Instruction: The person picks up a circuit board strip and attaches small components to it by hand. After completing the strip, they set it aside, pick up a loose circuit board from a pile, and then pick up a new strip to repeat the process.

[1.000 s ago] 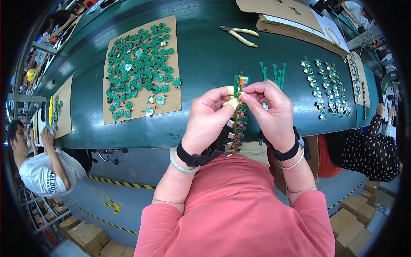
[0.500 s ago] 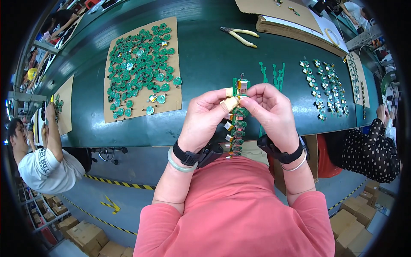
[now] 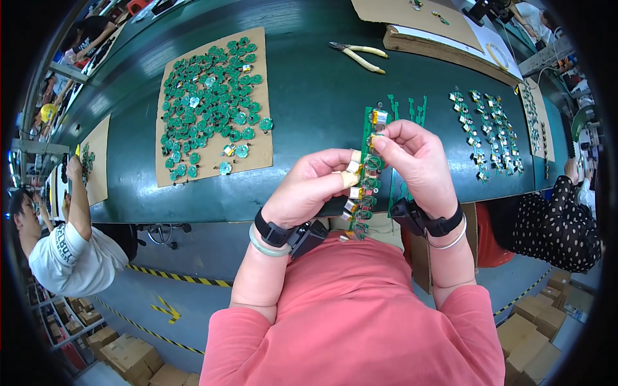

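A long strip of green circuit boards, bearing several small silvery components with yellow tape, is held upright between my hands over the table's near edge. My left hand is closed in a pinch on the strip's left side, around its middle; pale yellow covers wrap its thumb and forefinger tips. Higher up, my right hand pinches the strip near its top from the right, with thumb and forefinger by a silvery part. The fingertips partly hide the boards. The strip's lower end hangs in front of my pink shirt.
At the left, a cardboard sheet carries many round green boards. Cutting pliers lie farther back. Bare green strips are just beyond my right hand. Rows of board strips lie to the right. Co-workers sit on both sides.
The board strip has shifted right and leans slightly. My left hand has slid lower along it, while my right hand has moved a little right and still pinches near the top.
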